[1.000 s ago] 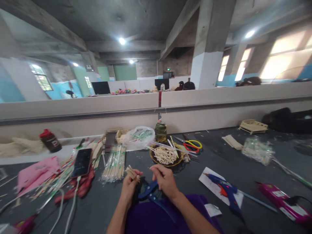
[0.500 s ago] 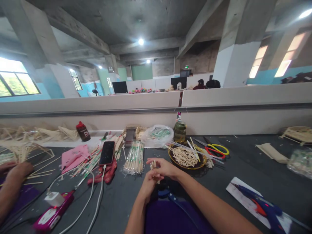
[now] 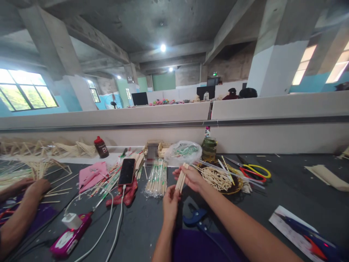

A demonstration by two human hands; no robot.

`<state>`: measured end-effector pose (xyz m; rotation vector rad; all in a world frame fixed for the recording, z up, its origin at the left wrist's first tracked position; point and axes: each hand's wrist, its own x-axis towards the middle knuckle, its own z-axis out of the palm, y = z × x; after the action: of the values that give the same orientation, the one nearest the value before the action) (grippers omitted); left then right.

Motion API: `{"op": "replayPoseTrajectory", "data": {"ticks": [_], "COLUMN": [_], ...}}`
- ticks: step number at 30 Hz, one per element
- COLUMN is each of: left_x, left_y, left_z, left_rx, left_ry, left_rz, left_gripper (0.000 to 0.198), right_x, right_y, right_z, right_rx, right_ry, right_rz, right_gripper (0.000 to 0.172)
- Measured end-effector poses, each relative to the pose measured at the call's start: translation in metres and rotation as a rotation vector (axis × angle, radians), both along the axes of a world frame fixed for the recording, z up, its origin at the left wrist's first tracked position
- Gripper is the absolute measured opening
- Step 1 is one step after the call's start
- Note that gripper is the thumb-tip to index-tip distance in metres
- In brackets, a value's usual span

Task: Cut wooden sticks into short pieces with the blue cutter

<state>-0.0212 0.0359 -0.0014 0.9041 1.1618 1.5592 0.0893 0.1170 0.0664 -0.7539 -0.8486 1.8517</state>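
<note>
Several short wooden sticks lie side by side in a slanted bundle between my two hands. My left hand pinches their lower end, while my right hand is closed round the upper part. Just below my right hand, a blue cutter rests on the dark table, its handle reaching over a purple cloth. To the right is a round basket of short cut sticks. Left of my hands sit plastic-wrapped chopsticks.
A phone with a white cable and a pink power strip lie left. Scissors and a glue gun are right. Behind stand a jar and plastic bag. Another person's hands work at far left.
The stick bundle has turned from mostly hidden in my closed hands to lying spread and visible between them. The view has shifted left, and more of the blue cutter shows.
</note>
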Motion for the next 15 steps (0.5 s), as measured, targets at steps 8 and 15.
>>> {"op": "replayPoseTrajectory", "data": {"ticks": [8,15], "left_x": [-0.019,-0.022], "left_y": [0.012,0.013], "left_z": [-0.021,-0.022], "left_rx": [-0.049,-0.036], "left_ry": [0.059,0.02], "left_rz": [0.244,0.272], "left_gripper": [0.046,0.05], "right_x": [-0.02,-0.052], "right_y": [0.036,0.047], "right_z": [-0.026,-0.037], "right_rx": [-0.271,-0.371], "right_ry": [-0.134,-0.256], "right_rz": [0.052,0.147], "right_gripper": [0.012,0.033]}}
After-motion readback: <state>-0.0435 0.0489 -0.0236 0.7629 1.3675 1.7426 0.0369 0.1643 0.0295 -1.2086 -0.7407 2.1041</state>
